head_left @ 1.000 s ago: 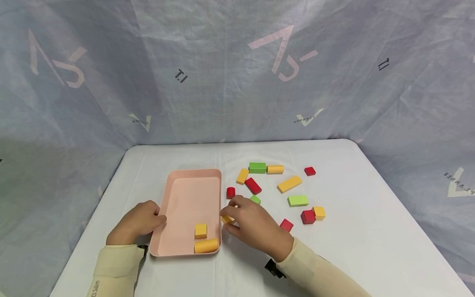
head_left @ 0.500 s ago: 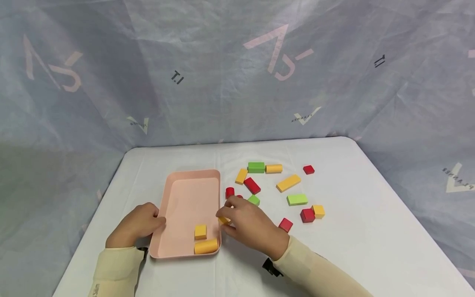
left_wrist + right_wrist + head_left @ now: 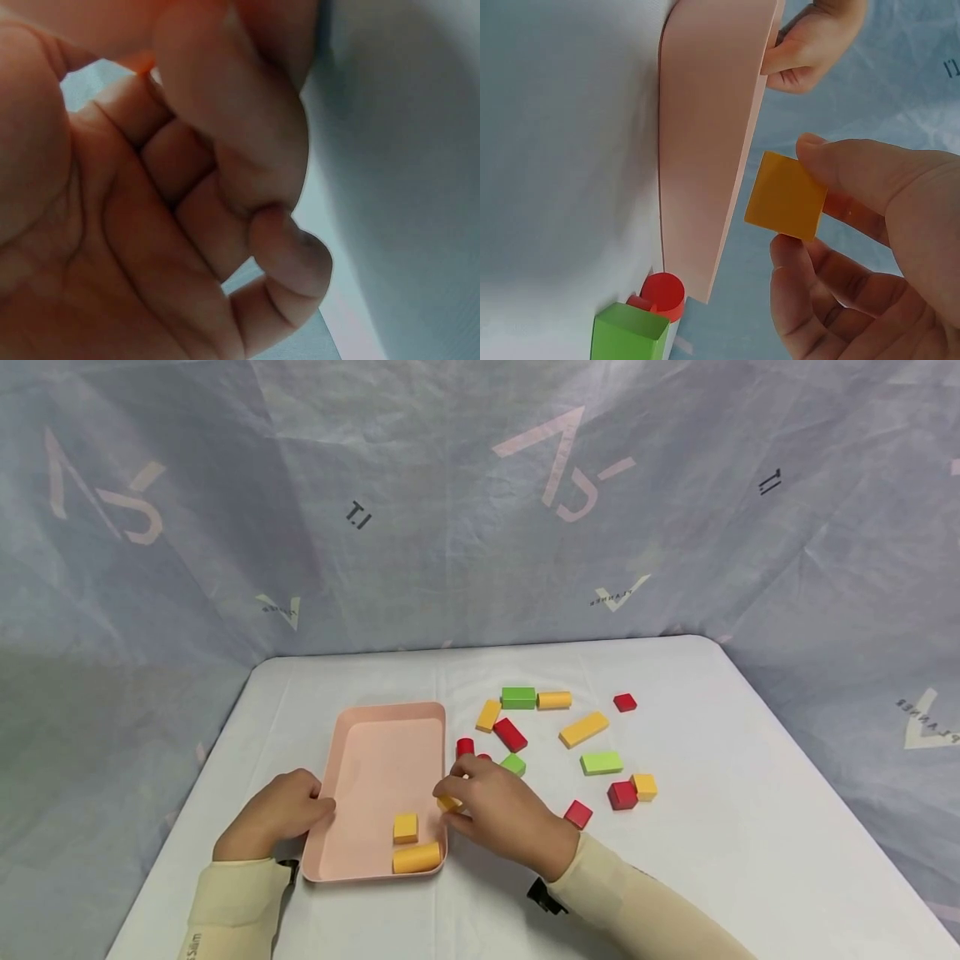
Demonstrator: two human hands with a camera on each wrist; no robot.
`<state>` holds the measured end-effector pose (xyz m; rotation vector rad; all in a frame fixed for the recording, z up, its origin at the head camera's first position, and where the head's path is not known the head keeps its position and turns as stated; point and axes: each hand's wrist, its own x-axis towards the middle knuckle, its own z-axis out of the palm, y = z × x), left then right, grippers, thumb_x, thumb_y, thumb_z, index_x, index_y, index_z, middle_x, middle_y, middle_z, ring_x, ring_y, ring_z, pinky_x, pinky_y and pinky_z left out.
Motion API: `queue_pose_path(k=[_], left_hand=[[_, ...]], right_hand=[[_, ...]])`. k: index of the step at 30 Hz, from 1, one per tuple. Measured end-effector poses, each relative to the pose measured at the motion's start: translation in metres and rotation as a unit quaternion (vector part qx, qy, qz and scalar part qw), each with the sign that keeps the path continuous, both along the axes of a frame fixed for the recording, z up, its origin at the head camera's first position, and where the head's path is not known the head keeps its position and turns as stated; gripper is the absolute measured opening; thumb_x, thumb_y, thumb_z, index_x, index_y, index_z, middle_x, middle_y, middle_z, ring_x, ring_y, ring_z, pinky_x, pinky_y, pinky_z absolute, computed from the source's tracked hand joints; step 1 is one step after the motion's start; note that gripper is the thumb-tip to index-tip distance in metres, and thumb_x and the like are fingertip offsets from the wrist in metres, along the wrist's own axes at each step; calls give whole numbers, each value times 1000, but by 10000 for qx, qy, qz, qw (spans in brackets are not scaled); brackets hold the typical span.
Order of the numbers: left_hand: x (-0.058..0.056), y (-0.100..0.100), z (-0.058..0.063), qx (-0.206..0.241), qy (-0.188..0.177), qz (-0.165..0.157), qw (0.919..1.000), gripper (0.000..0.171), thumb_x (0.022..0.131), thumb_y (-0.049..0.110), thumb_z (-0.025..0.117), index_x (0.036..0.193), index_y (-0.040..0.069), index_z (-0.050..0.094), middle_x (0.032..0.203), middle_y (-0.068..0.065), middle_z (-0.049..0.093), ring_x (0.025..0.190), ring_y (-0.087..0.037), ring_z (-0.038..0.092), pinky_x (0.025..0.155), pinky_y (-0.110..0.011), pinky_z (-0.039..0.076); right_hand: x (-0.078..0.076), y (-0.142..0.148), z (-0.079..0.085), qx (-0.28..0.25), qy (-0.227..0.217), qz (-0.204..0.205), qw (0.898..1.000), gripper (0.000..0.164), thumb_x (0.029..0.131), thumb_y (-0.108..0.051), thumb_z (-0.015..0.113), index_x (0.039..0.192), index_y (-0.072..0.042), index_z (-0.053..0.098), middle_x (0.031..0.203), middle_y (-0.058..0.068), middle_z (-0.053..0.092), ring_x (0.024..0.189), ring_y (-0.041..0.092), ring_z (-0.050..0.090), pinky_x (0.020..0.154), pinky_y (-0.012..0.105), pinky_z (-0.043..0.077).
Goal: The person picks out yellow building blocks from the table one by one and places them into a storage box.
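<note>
White table (image 3: pixel 750 827) below, the right hand (image 3: pixel 502 806), parted only by the yellow block (image 3: pixel 786 196) it pinches, is above the right rim of the pink tray (image 3: pixel 386 768); the curled left hand (image 3: pixel 281 810) grips its left rim. Placing seems underway, calling for clearing the rim leftward.

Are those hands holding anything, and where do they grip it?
The right hand pinches a yellow block by two opposite sides; the left hand grips the pink tray by its left rim.

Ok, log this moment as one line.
left hand: grips pink tray at left rim; right hand: pinches yellow block near tray's right rim; inside tray: yellow cube, yellow cylinder
</note>
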<state>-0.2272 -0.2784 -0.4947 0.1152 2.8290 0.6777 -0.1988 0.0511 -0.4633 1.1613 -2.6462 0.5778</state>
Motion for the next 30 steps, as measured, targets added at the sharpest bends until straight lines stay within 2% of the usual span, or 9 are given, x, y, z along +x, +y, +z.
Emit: queue_pose_path(k=[10, 21, 30], left_hand=[[0, 0, -2, -24, 74, -37, 10000, 28, 75, 17, 57, 52, 15, 41, 46, 5, 36, 42, -12, 33, 40, -27, 26], [0, -1, -1, -34, 70, -52, 10000, 29, 74, 16, 57, 51, 16, 39, 46, 6, 34, 42, -12, 31, 40, -27, 24], [0, 0, -1, -12, 32, -11, 10000, 27, 74, 16, 56, 52, 15, 40, 47, 5, 34, 43, -12, 32, 40, -27, 25]], right_hand=[[-1, -3, -1, -98, 41, 93, 9999, 29, 76, -29, 78, 102, -24, 68, 94, -9, 53, 78, 1, 42, 65, 16, 47], [-4, -10, -5, -167, 127, 267, 9994, 28, 77, -28, 78, 102, -24, 68, 96, -9, 55, 88, 1, 43, 71, 17, 48], [-4, -14, -5, -161, 171, 328, 9992, 27, 77, -30, 78, 102, -24, 68, 96, -8, 55, 87, 1, 43, 70, 17, 46]])
